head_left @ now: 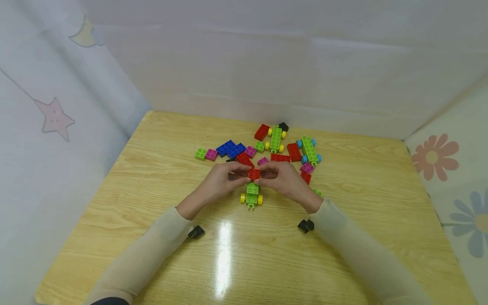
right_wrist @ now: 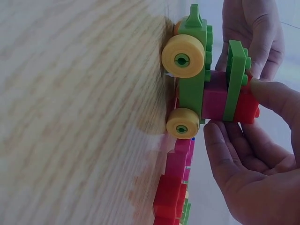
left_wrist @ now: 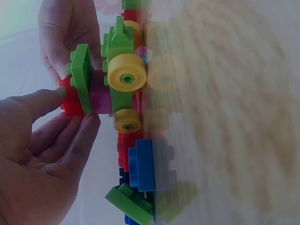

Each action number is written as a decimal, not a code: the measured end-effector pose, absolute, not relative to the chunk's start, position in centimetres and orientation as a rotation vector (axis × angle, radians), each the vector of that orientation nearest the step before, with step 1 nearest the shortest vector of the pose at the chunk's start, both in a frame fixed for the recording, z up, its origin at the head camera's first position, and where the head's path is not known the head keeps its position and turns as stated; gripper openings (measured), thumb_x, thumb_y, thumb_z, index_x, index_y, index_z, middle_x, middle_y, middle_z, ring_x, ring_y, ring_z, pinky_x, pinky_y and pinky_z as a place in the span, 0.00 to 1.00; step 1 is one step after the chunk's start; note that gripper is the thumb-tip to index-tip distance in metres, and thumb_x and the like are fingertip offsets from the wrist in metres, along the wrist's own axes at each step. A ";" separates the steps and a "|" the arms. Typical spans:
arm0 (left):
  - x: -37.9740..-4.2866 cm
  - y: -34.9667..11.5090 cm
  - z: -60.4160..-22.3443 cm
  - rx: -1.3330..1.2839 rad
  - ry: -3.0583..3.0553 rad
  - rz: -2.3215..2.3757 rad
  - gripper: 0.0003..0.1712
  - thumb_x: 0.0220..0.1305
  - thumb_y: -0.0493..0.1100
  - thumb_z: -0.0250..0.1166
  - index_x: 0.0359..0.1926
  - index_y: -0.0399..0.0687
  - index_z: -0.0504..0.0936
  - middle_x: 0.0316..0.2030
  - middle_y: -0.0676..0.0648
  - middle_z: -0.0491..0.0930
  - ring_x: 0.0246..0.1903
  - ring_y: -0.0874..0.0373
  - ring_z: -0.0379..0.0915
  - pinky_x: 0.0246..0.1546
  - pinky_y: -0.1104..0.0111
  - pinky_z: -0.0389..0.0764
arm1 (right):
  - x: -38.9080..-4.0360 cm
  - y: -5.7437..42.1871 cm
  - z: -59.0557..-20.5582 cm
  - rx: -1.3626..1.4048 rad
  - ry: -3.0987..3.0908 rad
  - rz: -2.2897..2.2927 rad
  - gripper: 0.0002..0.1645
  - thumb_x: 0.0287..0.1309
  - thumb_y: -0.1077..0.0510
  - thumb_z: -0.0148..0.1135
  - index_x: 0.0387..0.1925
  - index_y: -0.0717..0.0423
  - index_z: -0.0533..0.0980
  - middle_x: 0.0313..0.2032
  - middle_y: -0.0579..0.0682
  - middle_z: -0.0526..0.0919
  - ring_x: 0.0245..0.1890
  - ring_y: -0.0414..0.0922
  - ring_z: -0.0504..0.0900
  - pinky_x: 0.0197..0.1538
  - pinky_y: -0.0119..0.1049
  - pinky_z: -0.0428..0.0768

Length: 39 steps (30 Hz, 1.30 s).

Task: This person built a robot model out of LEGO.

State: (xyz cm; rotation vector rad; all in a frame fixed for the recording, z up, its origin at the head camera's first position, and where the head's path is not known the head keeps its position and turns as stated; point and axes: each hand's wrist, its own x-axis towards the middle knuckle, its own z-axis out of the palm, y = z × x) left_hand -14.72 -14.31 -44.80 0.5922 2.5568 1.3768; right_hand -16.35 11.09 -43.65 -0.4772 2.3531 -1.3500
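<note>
Both hands meet at a small stacked toy car standing on the table. My left hand pinches the red brick on top of the stack from the left, thumb near and fingers beyond it. From the right, my right hand pinches the same red brick. Beneath it lies a green plate, which sits on a purple brick. The purple brick stands on one end of a green wheeled base with yellow wheels. In the wrist views, fingertips reach the edge of the green plate.
Behind the hands lie blue bricks, pink bricks, red bricks and green bricks. Two more wheeled bases, one yellow-wheeled and one blue-wheeled, stand at the back. The wall cloth hangs beyond the table's far edge.
</note>
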 end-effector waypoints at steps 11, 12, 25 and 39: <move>-14.5 -14.6 -44.6 0.645 2.565 1.358 0.20 0.78 0.41 0.73 0.66 0.42 0.88 0.56 0.43 0.91 0.55 0.49 0.91 0.58 0.57 0.93 | -16.1 10.9 -43.5 -0.400 2.340 -1.326 0.27 0.72 0.48 0.78 0.66 0.53 0.84 0.62 0.51 0.91 0.62 0.53 0.91 0.67 0.51 0.90; -14.5 -14.6 -44.5 0.646 2.565 1.356 0.20 0.78 0.41 0.73 0.66 0.42 0.88 0.56 0.43 0.91 0.55 0.49 0.91 0.58 0.57 0.93 | -16.1 10.9 -43.5 -0.405 2.343 -1.325 0.27 0.72 0.48 0.78 0.66 0.53 0.84 0.62 0.51 0.91 0.62 0.53 0.91 0.67 0.52 0.90; -14.3 -14.7 -44.3 0.619 2.561 1.343 0.22 0.79 0.41 0.72 0.68 0.40 0.87 0.58 0.41 0.90 0.57 0.47 0.90 0.59 0.55 0.92 | -15.9 11.1 -43.1 -0.428 2.330 -1.382 0.26 0.72 0.51 0.78 0.67 0.51 0.85 0.64 0.51 0.90 0.62 0.52 0.91 0.67 0.49 0.90; -14.3 -14.5 -44.1 0.617 2.559 1.351 0.21 0.78 0.40 0.73 0.67 0.40 0.87 0.58 0.41 0.90 0.57 0.46 0.90 0.60 0.56 0.92 | -15.8 11.0 -42.9 -0.399 2.331 -1.403 0.24 0.72 0.53 0.78 0.65 0.53 0.85 0.63 0.52 0.91 0.62 0.53 0.91 0.66 0.48 0.91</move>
